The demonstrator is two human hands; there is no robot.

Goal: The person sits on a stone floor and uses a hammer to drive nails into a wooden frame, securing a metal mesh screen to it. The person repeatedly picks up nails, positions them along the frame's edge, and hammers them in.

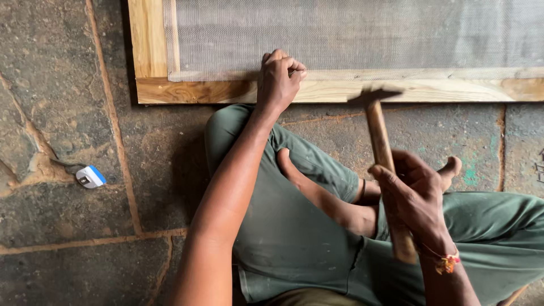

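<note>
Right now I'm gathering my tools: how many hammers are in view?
1. The hammer is in the right hand, its head raised over the wooden frame, beside the left hand. Others may lie out of view.

The person is wearing loose, dull green cloth trousers [294, 226], faintly speckled with pale dust marks and creasing at the knees. Both arms are showing bare to above the elbow, with no sleeve in view. The right hand's [416, 198] wrist is carrying a thin red and orange thread band with a small knotted tuft [445, 262]. The left hand [279, 79] is wearing nothing. Both feet [286, 161] are going bare, without shoes.
</note>
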